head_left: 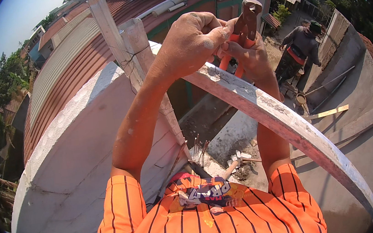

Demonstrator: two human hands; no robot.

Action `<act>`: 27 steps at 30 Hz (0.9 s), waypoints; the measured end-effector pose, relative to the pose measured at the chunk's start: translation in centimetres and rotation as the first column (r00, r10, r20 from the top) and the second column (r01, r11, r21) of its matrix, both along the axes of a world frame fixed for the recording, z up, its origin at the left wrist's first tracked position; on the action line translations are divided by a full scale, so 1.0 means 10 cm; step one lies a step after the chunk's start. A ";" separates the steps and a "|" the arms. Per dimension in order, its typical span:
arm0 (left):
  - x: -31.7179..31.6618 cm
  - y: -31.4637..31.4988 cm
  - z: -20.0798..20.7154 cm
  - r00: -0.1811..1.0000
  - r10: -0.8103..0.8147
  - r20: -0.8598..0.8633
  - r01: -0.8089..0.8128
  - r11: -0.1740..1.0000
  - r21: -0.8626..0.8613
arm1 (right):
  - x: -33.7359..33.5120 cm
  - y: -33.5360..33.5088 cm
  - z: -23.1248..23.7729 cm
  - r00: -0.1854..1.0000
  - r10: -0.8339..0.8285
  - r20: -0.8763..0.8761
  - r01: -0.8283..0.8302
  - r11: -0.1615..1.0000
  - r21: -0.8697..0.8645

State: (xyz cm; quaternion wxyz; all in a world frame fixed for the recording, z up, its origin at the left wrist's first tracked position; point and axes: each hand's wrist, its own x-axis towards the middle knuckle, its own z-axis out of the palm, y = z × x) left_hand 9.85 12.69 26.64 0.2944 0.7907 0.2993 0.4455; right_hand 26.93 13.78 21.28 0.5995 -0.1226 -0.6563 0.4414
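The person's right hand (255, 58) holds a pair of pincers (247, 17), and its fingers are closed around the red handles. The brown, worn metal head of the tool points upward, above this hand. The left hand (192, 42) is raised just beside it, with the fingers bent and the thumb pressed near to the forefinger, so the space between them is very narrow. I cannot tell whether some small thing is pinched there, because the fingertips hide it. Both hands are above a long beam (282, 112) with a whitish, rough upper face, which goes down toward the lower right. To the left of the hands, a pale post (137, 41) stands close to a wooden post (107, 24), and next to them is a large whitish wall (80, 151). Behind this wall lies a reddish corrugated roof (61, 71). On the right, well apart from the hands, a co-worker (300, 48) in a dark top leans forward beside a grey wall (358, 87). A yellowish strip of wood (328, 112) lies lower, near this co-worker.
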 end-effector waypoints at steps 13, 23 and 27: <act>-0.19 -0.62 -1.45 0.594 0.346 0.726 -0.401 0.910 -0.106 | -0.06 0.07 -1.53 0.818 0.256 -0.516 -0.483 0.793 -0.372; -0.58 -0.74 -1.45 0.699 0.368 0.613 -0.105 0.901 -0.421 | -0.32 -0.80 -1.72 0.890 0.166 -0.425 -0.381 0.783 -0.491; -0.62 -0.67 -0.95 0.858 0.299 0.416 -0.220 0.948 -0.228 | -0.26 -0.92 -1.55 0.751 0.099 -0.653 -0.279 0.943 -0.179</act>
